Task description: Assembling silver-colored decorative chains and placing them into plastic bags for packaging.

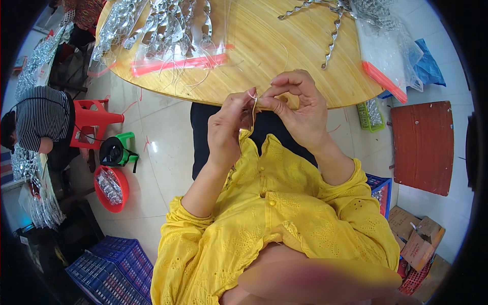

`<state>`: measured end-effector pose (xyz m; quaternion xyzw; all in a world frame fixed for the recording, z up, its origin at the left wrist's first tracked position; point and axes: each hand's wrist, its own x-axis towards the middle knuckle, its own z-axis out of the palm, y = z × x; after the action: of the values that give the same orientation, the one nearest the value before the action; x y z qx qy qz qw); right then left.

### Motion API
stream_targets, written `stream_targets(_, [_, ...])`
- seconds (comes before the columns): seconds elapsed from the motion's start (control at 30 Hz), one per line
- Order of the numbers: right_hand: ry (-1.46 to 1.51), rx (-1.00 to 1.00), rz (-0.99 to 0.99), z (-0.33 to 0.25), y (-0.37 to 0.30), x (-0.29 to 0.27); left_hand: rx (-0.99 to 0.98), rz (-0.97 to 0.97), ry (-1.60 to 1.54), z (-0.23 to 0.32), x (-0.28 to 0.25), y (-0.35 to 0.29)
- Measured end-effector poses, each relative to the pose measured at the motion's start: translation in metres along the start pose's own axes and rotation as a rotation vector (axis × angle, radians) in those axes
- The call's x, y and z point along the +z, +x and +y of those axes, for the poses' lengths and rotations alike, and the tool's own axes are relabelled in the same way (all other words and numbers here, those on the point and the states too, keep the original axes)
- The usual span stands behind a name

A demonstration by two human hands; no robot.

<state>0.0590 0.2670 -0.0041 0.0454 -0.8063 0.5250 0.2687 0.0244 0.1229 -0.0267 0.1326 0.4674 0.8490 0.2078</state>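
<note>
left hand (227, 127): yours, fingertips pinched on the thin pale strip (253, 108), gripping its left face.
right hand (300, 109): yours, thumb and forefinger pinched on the same strip from the right side, other fingers curled above.
strip location: right between both hands, touching both, in front of your chest, just short of the near edge of the wooden table (284, 56).
long axis: roughly vertical, top end at the fingertips, bottom trailing toward the yellow blouse (274, 218).
nearer hand: neither, both on it; fingertips nearly meet.
beyond hands: silver spiral pieces (162, 23) in clear bags, well apart, farther up and left on the table.
detail: the strip's material is too small to tell.
</note>
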Motion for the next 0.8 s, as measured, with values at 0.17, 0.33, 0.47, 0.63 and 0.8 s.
stream_targets(0.17, [0.042, -0.013, -0.020, -0.003, -0.001, 0.003, -0.100, 0.051, 0.046, 0.009, 0.005, 0.000])
stream_targets(0.33, [0.098, 0.022, -0.049, -0.004, 0.000, 0.006, 0.106, 0.133, 0.180, 0.012, 0.012, 0.001])
stream_targets(0.47, [-0.109, -0.019, -0.138, -0.009, 0.013, -0.003, 0.160, 0.212, 0.224, 0.017, 0.011, 0.008])
stream_targets(0.63, [-0.316, 0.087, -0.454, 0.012, 0.026, -0.039, 0.200, 0.195, 0.043, 0.024, -0.023, 0.038])
stream_targets(0.8, [-0.151, 0.220, -0.391, -0.001, 0.037, -0.041, 0.240, 0.010, 0.137, 0.025, -0.005, 0.060])
